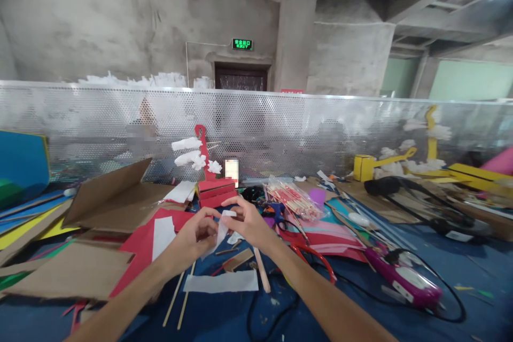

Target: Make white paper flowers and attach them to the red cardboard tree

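Blue table (218,316), littered with card (72,272); mesh screen (304,128); concrete wall (100,16), exit sign (242,44). Left hand (197,234), right hand (245,222): both pinch paper strip (222,231).

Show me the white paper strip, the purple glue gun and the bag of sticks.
white paper strip (221,231), head view, its middle
purple glue gun (403,279), head view, its body
bag of sticks (295,200), head view, its middle

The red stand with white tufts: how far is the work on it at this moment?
Done: the red stand is upright and already carries several white tufts. In hand: the left hand and right hand both pinch a small white paper piece. Left, probably: this piece is not on the stand yet, and a longer white strip lies unused on the table.
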### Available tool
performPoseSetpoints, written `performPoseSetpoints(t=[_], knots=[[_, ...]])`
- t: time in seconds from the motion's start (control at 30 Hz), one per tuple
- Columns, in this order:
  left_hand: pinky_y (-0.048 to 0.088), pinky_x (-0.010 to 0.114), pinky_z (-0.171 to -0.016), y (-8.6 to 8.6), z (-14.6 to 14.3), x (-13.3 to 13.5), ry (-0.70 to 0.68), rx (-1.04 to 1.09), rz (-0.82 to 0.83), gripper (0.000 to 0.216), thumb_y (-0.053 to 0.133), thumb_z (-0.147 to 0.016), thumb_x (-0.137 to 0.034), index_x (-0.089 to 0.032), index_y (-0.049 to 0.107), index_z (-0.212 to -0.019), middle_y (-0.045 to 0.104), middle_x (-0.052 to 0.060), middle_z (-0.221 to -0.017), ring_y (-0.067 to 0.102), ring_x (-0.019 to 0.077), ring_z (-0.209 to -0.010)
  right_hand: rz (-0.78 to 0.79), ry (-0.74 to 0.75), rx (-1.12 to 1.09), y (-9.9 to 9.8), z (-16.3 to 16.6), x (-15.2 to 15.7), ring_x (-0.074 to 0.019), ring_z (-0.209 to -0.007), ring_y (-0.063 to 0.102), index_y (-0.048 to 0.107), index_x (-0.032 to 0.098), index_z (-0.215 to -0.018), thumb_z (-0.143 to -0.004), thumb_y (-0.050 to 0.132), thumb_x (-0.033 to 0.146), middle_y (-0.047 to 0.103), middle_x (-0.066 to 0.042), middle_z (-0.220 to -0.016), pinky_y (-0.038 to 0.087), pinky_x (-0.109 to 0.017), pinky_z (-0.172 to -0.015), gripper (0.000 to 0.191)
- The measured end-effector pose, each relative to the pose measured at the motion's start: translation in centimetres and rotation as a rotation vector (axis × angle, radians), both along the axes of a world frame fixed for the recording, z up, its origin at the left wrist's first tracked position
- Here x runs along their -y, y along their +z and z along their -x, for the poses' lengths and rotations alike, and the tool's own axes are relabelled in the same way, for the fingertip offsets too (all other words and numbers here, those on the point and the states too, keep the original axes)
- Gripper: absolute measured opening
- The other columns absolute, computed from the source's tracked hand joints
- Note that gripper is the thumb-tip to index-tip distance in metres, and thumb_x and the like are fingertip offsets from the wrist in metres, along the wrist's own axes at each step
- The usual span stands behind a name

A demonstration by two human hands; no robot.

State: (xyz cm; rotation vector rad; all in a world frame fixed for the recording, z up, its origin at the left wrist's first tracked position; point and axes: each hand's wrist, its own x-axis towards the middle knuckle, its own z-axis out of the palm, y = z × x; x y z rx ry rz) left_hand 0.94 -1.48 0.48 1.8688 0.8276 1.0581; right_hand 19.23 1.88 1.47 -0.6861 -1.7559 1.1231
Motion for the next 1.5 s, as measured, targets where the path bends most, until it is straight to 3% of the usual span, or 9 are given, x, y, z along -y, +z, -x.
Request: performPoseSetpoints(t=[0.23, 0.67, 0.87, 1.07, 1.2, 1.37, 1.5], knots=[[0.04, 0.023, -0.061, 0.2, 0.3, 0.0, -0.01, -0.022, -0.021, 0.035, 0.057, -0.078, -0.021, -0.02, 0.043, -0.11, 0.054, -0.002, -0.078, 0.052, 0.0119, -0.068, 0.055, -0.033, 0.023, 0.2, 0.2, 0.3, -0.0091, -0.05, 0.055, 0.053, 0.018, -0.099, -0.077, 0.062, 0.024, 0.058, 0.004, -0.064, 0.047, -0.021, -0.052, 0.024], [0.042, 0.025, -0.065, -0.3, 0.3, -0.3, 0.093, -0.115, -0.12, 0.026, 0.052, -0.075, -0.017, -0.018, 0.064, -0.097, 0.06, 0.001, -0.078, 0.054, 0.0137, -0.07, 0.047, -0.062, 0.119, -0.8, 0.1, -0.3, -0.0091, -0.046, 0.052, 0.053, 0.019, -0.1, -0.081, 0.057, 0.024, 0.057, 0.003, -0.059, 0.042, -0.019, -0.048, 0.02], [0.045, 0.027, -0.069, -0.3, 0.2, -0.3, 0.112, -0.102, -0.123, 0.021, 0.052, -0.078, -0.019, -0.017, 0.064, -0.095, 0.064, 0.005, -0.087, 0.059, 0.0167, -0.078, 0.029, -0.048, 0.158, -1.2, 0.1, -0.5, -0.0095, -0.047, 0.052, 0.052, 0.02, -0.102, -0.08, 0.057, 0.021, 0.058, 0.003, -0.059, 0.042, -0.02, -0.049, 0.023], [0.043, 0.024, -0.061, -0.6, 0.4, -0.7, 0.174, -0.126, -0.117, 0.018, 0.053, -0.08, -0.022, -0.016, 0.063, -0.094, 0.061, 0.003, -0.079, 0.056, 0.015, -0.068, 0.043, 0.014, 0.186, -1.3, 0.0, -0.3, -0.0097, -0.048, 0.052, 0.051, 0.021, -0.105, -0.077, 0.057, 0.017, 0.059, 0.003, -0.062, 0.042, -0.019, -0.049, 0.028], [0.044, 0.025, -0.064, -0.8, 0.4, -1.0, 0.176, -0.122, -0.137, 0.013, 0.054, -0.081, -0.022, -0.016, 0.063, -0.089, 0.061, 0.004, -0.082, 0.057, 0.015, -0.07, 0.024, 0.036, 0.22, -1.0, 0.0, 0.1, -0.0099, -0.05, 0.052, 0.052, 0.022, -0.105, -0.078, 0.057, 0.019, 0.057, 0.003, -0.063, 0.043, -0.02, -0.051, 0.027], [0.047, 0.027, -0.071, -0.7, 0.5, -1.2, 0.179, -0.063, -0.157, 0.011, 0.057, -0.081, -0.025, -0.016, 0.062, -0.086, 0.059, 0.006, -0.098, 0.059, 0.0166, -0.081, -0.104, -0.035, 0.261, -1.0, 0.0, -0.1, -0.012, -0.064, 0.055, 0.058, 0.021, -0.101, -0.078, 0.063, 0.026, 0.056, -0.001, -0.081, 0.044, -0.021, -0.054, 0.024], [0.048, 0.026, -0.069, -0.6, 0.6, -1.2, 0.18, -0.022, -0.1, 0.013, 0.057, -0.083, -0.028, -0.016, 0.058, -0.086, 0.061, 0.004, -0.086, 0.059, 0.0162, -0.075, -0.158, -0.146, 0.245, -1.0, 0.2, -0.4, -0.0158, -0.084, 0.057, 0.06, 0.02, -0.094, -0.08, 0.059, 0.027, 0.057, -0.004, -0.099, 0.046, -0.022, -0.063, 0.016]])
